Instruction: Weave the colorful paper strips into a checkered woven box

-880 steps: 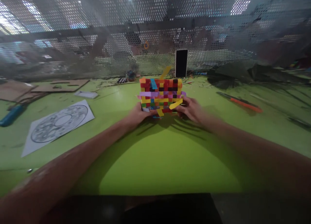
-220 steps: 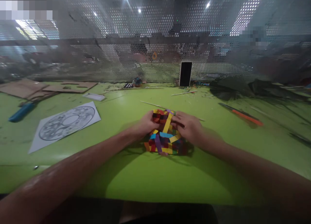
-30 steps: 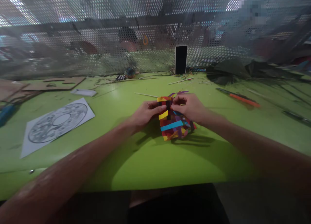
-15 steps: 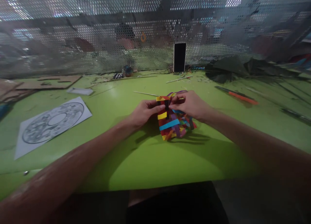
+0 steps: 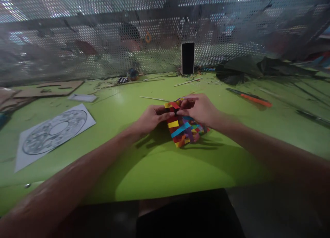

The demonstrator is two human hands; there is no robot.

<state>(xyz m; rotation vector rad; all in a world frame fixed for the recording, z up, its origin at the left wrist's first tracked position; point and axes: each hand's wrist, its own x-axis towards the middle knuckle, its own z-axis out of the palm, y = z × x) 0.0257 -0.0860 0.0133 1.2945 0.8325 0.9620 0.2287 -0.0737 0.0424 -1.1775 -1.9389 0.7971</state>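
Note:
A woven piece of many-coloured strips [image 5: 180, 128], with red, yellow, blue and purple showing, is held just above the green table. My left hand [image 5: 154, 117] pinches its upper left edge, thumb on the front face. On the upper right, my right hand [image 5: 197, 109] has its thumb and fingers closed on the piece near a dark strip, close to the left thumb. The fingers behind the piece are hidden.
A printed sheet [image 5: 55, 134] and a small white tray [image 5: 82, 98] lie left on the green table [image 5: 154, 176]. Behind stand a phone [image 5: 188, 58] and a perforated metal screen [image 5: 103, 42]. An orange-handled tool [image 5: 255, 99] and dark leaf-like pieces [image 5: 239, 69] are at right.
The woven piece has tilted, its lower end swinging slightly right. The right hand has turned a little over its top. The whole view has shifted slightly.

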